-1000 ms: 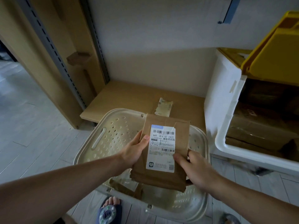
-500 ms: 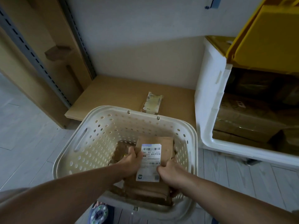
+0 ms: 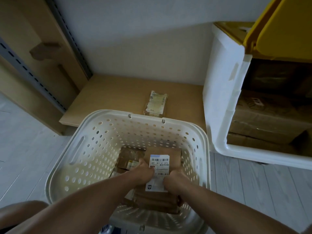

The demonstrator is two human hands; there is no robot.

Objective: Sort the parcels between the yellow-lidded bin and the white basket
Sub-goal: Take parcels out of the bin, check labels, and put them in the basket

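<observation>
A brown paper parcel (image 3: 166,155) with a white barcode label lies deep in the white perforated basket (image 3: 94,149), on top of other brown parcels (image 3: 129,157). My left hand (image 3: 143,171) grips its left edge and my right hand (image 3: 173,179) grips its right edge, thumbs on the label. To the right stands the white bin (image 3: 219,92) with its yellow lid (image 3: 283,26) flipped up; brown cardboard parcels (image 3: 263,120) fill its open front.
A small flat packet (image 3: 156,103) lies on the low wooden shelf board (image 3: 114,95) behind the basket. A wooden upright with a metal slotted rail (image 3: 25,65) rises at the left. Pale floorboards surround the basket. My knee shows at the bottom left.
Both hands have lowered the labelled parcel from above the basket's rim down onto the parcels at its bottom. The camera has tilted down and closer.
</observation>
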